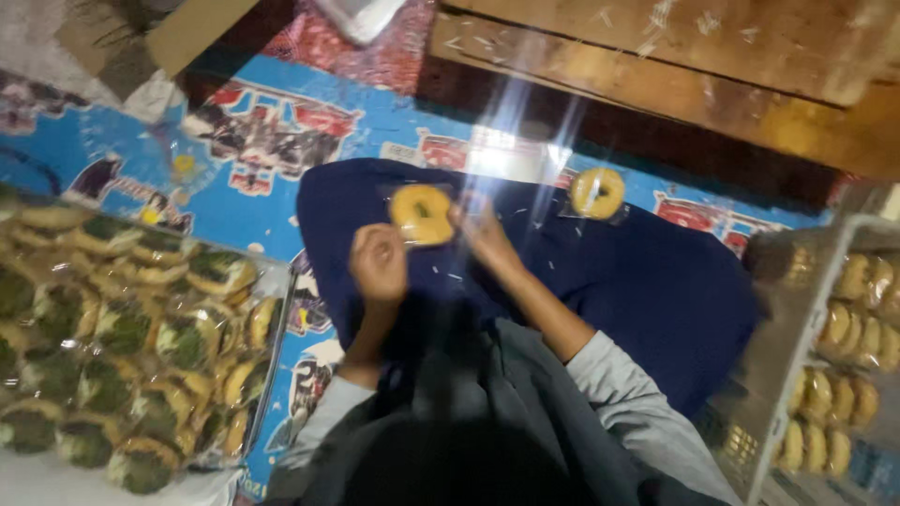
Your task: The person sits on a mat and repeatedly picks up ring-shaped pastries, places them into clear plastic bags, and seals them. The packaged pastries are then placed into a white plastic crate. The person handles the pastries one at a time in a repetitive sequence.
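Here, wrapped ring pastry [422, 215] pinched between closed fingers of left hand [379, 264] and right hand [484, 234].

Floored with a blue printed mat [281, 201]; wooden boards [675, 66] along the top, dim overall, glare streaks at centre

Dim, blurred view (streaky glare at top centre)

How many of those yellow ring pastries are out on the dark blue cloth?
2: one ring pastry held between the left hand and right hand, another wrapped ring pastry lying alone on the dark blue cloth.
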